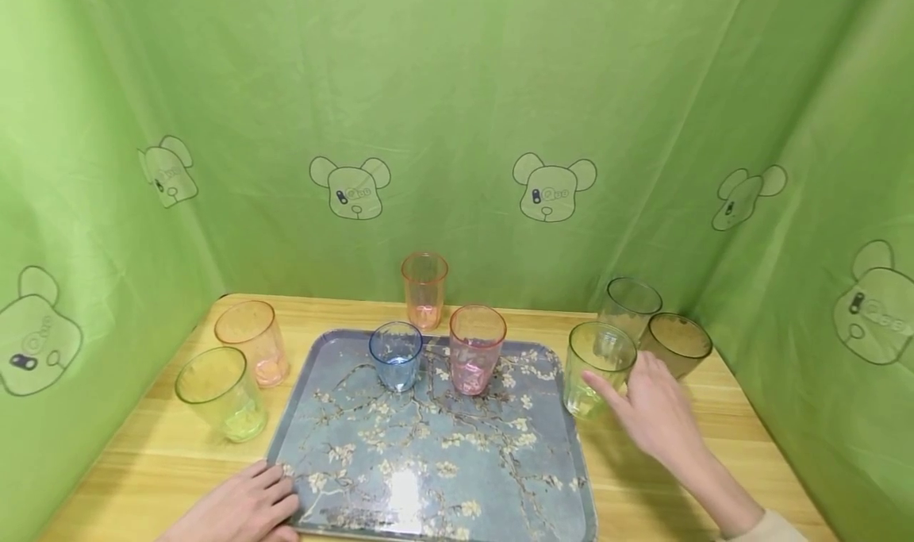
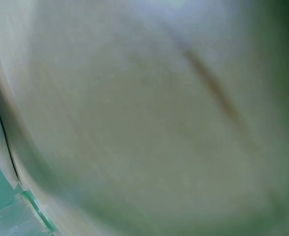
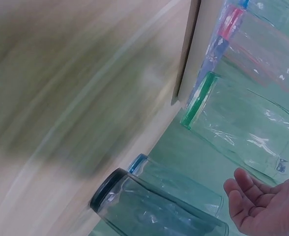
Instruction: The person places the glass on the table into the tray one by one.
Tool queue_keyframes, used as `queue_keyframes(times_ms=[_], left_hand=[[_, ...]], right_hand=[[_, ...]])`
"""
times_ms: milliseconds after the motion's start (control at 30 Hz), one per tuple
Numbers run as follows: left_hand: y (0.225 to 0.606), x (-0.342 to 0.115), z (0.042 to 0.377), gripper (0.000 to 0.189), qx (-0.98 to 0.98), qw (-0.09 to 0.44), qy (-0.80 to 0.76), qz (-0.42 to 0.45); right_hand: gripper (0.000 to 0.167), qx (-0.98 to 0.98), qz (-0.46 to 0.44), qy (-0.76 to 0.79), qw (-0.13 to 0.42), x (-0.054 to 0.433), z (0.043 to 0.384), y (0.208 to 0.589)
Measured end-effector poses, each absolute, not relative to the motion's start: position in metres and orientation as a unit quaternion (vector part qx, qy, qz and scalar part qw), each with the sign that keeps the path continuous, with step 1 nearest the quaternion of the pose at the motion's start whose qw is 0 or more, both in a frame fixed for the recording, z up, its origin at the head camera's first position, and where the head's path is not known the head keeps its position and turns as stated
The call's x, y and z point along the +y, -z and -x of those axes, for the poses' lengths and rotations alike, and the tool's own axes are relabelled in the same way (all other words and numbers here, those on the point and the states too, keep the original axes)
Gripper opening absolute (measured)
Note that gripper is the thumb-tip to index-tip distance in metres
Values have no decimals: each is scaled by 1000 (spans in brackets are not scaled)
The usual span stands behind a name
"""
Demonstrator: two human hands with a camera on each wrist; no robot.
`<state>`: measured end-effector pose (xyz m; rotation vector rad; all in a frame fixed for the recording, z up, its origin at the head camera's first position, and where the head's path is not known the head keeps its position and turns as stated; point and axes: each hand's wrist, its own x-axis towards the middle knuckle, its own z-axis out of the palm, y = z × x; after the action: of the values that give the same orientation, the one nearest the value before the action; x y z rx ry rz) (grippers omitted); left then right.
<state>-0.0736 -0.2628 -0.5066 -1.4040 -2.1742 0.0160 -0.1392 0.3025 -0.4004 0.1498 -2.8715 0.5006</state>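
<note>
My right hand is beside a clear green-tinted glass at the tray's right edge. Its thumb overlaps the glass's front in the head view. In the right wrist view the loosely bent fingers lie alongside the green glass, not wrapped round it. My left hand rests at the near left corner of the flower-patterned tray, fingertips at its rim. On the tray stand a blue glass and a pink glass. The left wrist view shows mostly blurred tabletop.
A grey glass and a brown glass stand close behind my right hand. An orange glass is beyond the tray. On the left stand another orange glass and a yellow-green glass. Green curtains enclose the wooden table.
</note>
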Motion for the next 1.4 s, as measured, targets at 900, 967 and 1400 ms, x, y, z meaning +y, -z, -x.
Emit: queue_keyframes(times_ms=[900, 967, 1400], left_hand=[[508, -262, 75, 39, -802, 285, -16, 526], [508, -262, 75, 40, -801, 286, -19, 525], [509, -263, 76, 38, -802, 283, -18, 526]], right_hand=[[104, -971, -91, -204, 91, 283, 168, 419], [104, -970, -95, -205, 94, 282, 170, 420], [92, -962, -124, -206, 131, 273, 181, 430]])
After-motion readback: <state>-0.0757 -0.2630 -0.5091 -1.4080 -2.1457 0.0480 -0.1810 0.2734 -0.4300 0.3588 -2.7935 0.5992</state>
